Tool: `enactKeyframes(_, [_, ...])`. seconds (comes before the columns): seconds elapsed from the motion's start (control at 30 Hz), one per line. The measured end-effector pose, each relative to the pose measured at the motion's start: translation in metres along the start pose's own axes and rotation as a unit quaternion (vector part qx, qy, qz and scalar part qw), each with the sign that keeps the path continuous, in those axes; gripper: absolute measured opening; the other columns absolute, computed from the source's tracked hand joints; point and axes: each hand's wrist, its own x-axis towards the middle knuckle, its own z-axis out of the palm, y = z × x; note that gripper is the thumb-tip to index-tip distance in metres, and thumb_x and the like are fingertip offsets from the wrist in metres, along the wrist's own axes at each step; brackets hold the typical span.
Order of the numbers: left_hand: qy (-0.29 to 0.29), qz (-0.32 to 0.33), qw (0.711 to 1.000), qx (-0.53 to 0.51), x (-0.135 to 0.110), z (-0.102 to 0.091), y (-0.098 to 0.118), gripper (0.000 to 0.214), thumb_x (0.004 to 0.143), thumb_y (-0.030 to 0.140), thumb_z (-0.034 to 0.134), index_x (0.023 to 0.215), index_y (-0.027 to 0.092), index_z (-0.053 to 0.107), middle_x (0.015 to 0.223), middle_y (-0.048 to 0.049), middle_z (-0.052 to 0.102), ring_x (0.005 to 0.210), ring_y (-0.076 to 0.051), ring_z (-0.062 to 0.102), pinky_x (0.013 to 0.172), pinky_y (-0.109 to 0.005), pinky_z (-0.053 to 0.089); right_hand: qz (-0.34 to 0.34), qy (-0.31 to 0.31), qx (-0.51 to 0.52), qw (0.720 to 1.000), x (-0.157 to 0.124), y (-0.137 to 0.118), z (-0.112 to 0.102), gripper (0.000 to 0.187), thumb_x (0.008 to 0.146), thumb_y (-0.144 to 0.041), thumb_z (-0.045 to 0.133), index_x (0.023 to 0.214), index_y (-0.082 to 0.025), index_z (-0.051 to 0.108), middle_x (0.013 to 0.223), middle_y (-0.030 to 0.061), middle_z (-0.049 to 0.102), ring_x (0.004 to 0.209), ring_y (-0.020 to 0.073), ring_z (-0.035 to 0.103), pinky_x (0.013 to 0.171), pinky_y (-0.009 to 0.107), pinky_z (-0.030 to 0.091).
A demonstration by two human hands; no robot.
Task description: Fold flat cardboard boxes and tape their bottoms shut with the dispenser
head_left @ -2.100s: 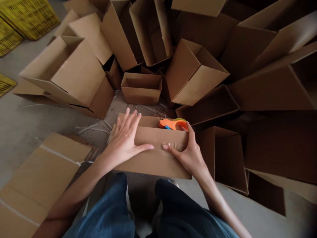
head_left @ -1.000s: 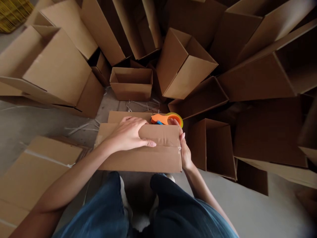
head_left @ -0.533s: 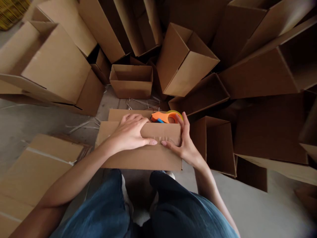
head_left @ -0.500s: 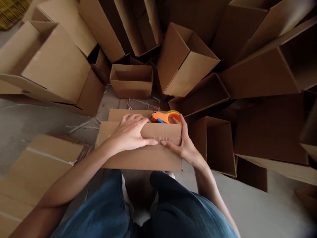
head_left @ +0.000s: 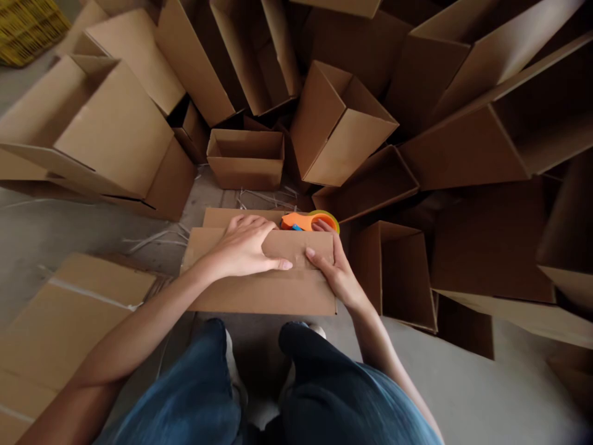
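Now the left hand [head_left: 243, 248] lies flat on the taped cardboard box [head_left: 264, 292]. The right hand [head_left: 337, 272] rests open over its right end, fingertips by the orange tape dispenser [head_left: 306, 220]. The box sits on the grey concrete floor [head_left: 463, 395], with open cartons [head_left: 340, 127] crowding beyond and flattened cardboard [head_left: 69, 321] to the left.

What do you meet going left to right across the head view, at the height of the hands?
flattened cardboard → left hand → right hand → open box. Left out because they overlap the hands: the box under the hands and the tape dispenser.
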Motion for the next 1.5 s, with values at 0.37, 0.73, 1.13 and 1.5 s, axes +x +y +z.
enactKeyframes(0.37, [0.069, -0.026, 0.997, 0.01, 0.0, 0.011, 0.006, 0.076, 0.071, 0.084, 0.051, 0.105, 0.018, 0.065, 0.122, -0.0147, 0.064, 0.127, -0.037, 0.047, 0.114, -0.059, 0.019, -0.025, -0.008, 0.017, 0.999, 0.002, 0.01, -0.001, 0.057, 0.099, -0.06, 0.032, 0.152, -0.037, 0.029, 0.162, -0.003, 0.027, 0.15, 0.0207, 0.022, 0.125, 0.048, 0.014])
enactKeyframes(0.73, [0.064, -0.031, 0.997, -0.013, 0.002, 0.008, 0.011, 0.07, 0.072, 0.079, 0.057, 0.106, 0.018, 0.066, 0.118, -0.0144, 0.067, 0.126, -0.039, 0.048, 0.113, -0.061, 0.022, -0.034, -0.071, 0.023, 0.997, -0.001, 0.005, -0.01, 0.089, 0.081, -0.061, 0.068, 0.155, -0.038, 0.022, 0.161, 0.0025, 0.029, 0.148, 0.0309, 0.026, 0.119, 0.055, 0.026])
enactKeyframes(1.13, [0.253, -0.208, 0.861, -0.39, -0.086, -0.015, -0.088, 0.074, 0.09, 0.061, 0.046, 0.153, 0.025, 0.031, 0.157, -0.0108, 0.041, 0.148, -0.03, 0.029, 0.122, -0.051, 0.021, -0.012, -0.058, 0.077, 0.995, -0.003, 0.012, -0.01, 0.084, 0.085, -0.054, 0.065, 0.155, -0.04, 0.02, 0.158, 0.0047, 0.034, 0.14, 0.0325, 0.041, 0.116, 0.057, 0.033])
enactKeyframes(1.5, [0.144, -0.178, 0.761, -0.607, -0.095, 0.022, -0.073, 0.068, 0.095, 0.062, 0.022, 0.158, 0.036, 0.02, 0.164, 0.0083, 0.021, 0.152, -0.025, 0.017, 0.123, -0.046, 0.025, -0.01, -0.054, 0.06, 0.997, -0.002, 0.01, -0.007, 0.075, 0.089, -0.055, 0.059, 0.153, -0.043, 0.023, 0.165, -0.0017, 0.016, 0.15, 0.0297, 0.02, 0.121, 0.056, 0.021])
